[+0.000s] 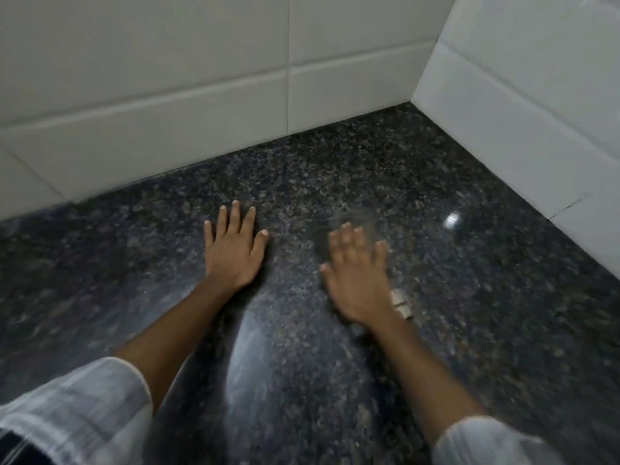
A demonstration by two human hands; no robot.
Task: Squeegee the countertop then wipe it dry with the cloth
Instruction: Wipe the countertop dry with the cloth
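Note:
The dark speckled granite countertop [335, 169] fills the view and runs into a tiled corner. My left hand [233, 250] lies flat on it, fingers spread, holding nothing. My right hand [357, 273] is blurred by motion and presses palm-down on what looks like a dark cloth [355, 219]. The cloth shows as a grey smear past the fingertips, with a small pale tag [401, 303] beside the wrist. Its outline blends into the stone. No squeegee is in view.
White wall tiles [201, 78] border the counter at the back, and a second tiled wall [523, 112] closes it on the right. A pale wet-looking sheen [248, 347] runs between my forearms. White sleeves cover both arms near the bottom edge.

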